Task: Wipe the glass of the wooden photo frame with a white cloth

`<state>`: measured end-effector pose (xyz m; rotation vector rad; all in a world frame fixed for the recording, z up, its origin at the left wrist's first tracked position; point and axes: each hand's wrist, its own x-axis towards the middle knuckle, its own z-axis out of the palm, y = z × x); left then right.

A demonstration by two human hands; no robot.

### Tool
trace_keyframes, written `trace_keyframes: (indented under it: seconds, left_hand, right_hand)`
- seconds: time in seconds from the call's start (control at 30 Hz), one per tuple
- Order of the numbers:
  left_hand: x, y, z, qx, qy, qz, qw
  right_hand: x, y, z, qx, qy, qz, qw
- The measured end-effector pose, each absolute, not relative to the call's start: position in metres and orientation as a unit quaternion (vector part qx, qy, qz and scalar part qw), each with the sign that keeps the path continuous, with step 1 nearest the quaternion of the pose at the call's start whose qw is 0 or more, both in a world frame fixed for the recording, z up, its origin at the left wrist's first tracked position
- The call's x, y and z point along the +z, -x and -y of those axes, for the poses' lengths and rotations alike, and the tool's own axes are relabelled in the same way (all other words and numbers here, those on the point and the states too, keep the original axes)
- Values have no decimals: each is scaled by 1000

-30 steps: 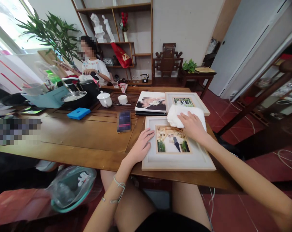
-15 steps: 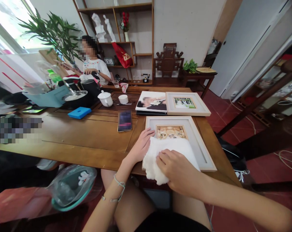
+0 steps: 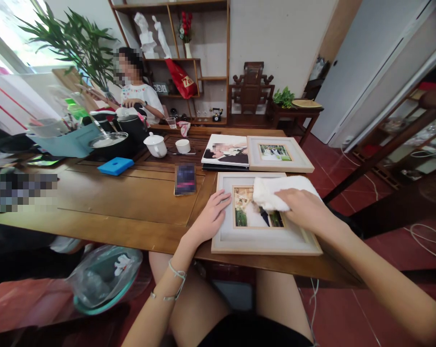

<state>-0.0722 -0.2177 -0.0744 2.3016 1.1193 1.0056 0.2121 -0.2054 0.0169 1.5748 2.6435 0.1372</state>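
Brown polished wooden worktop (image 3: 131, 202), long, in a room with a brown wooden display shelf (image 3: 212, 79) on the far wall and a carved dark-wood chair (image 3: 253, 91) to the right of it.

On the worktop, near right, we list one rectangular pale-wood picture frame (image 3: 268, 249) with a whitish mat, lying flat, its small colour photograph (image 3: 241, 218) face up. Our left hand (image 3: 213, 215) is laid loosely over the frame's left edge, fingers extended and gripping nothing. Our right hand (image 3: 306, 208), well apart from it, is closed on a folded white fluffy cloth (image 3: 266, 187), which lies over the frame's far right part and covers some of the photograph.

Just beyond, we record a second pale-wood frame (image 3: 301, 161) around a garden photograph, and, at its left side, a white-edged photo book (image 3: 223, 153) on top of something black.

Left of these, we enter one dark-screened phone (image 3: 185, 179), one small white cup (image 3: 182, 146), one white lidded pot (image 3: 155, 146) and one flat bright-blue box (image 3: 115, 166). Farther left stands a light-blue plastic basket (image 3: 71, 144) of mixed articles. Far left, we note another person in a white embroidered top (image 3: 140, 92), seen beyond the worktop.
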Motion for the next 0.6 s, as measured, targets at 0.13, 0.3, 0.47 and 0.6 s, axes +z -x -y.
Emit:
trace_keyframes:
  seconds: [0.13, 0.3, 0.47, 0.6]
  left_hand:
    - [-74, 72, 218, 360, -817, -405, 200]
    - [-75, 73, 217, 357, -821, -399, 199]
    - [-74, 72, 218, 356, -817, -407, 200]
    - [-73, 71, 218, 359, -816, -405, 202]
  right_hand:
    - [-4, -208, 172, 122, -520, -845, -29]
    - [3, -186, 217, 79, -500, -862, 41]
    - [34, -178, 290, -65, -399, -912, 69]
    - [25, -191, 290, -105, -363, -926, -18]
